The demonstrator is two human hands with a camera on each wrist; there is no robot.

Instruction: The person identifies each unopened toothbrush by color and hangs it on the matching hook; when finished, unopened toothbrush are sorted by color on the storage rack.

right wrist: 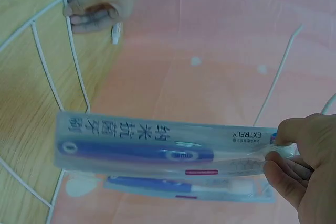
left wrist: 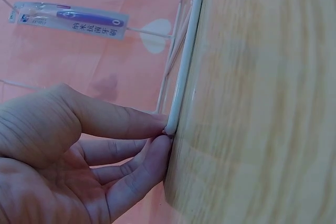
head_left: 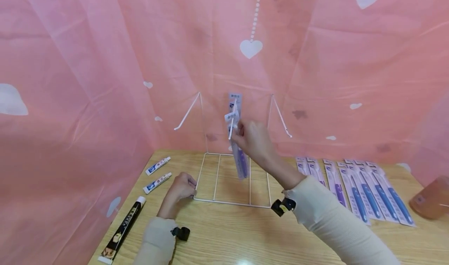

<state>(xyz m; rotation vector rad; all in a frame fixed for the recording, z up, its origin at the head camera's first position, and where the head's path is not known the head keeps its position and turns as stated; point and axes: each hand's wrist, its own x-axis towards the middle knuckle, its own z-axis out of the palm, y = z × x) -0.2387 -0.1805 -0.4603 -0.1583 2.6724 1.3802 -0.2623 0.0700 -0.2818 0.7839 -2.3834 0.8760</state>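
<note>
A white wire rack [head_left: 231, 203] stands on the table, with prongs at left, middle and right. My left hand [head_left: 182, 186] pinches the front left corner of its base between thumb and fingers. My right hand [head_left: 255, 140] holds a packaged purple toothbrush [right wrist: 131, 140] near its top end, at the rack's middle prong [head_left: 230, 129]. In the head view that prong crosses the top of the package. Behind it, another packaged toothbrush [right wrist: 152, 184] hangs on the same prong. The left prong [head_left: 187, 112] and right prong [head_left: 281, 117] carry nothing.
Several packaged toothbrushes [head_left: 365, 191] lie in a row at the right, beside an orange-brown container [head_left: 430, 198]. Two small toothpaste tubes [head_left: 158, 166] and a long black toothpaste tube [head_left: 122, 230] lie at the left. A pink curtain [head_left: 210, 43] hangs behind the table.
</note>
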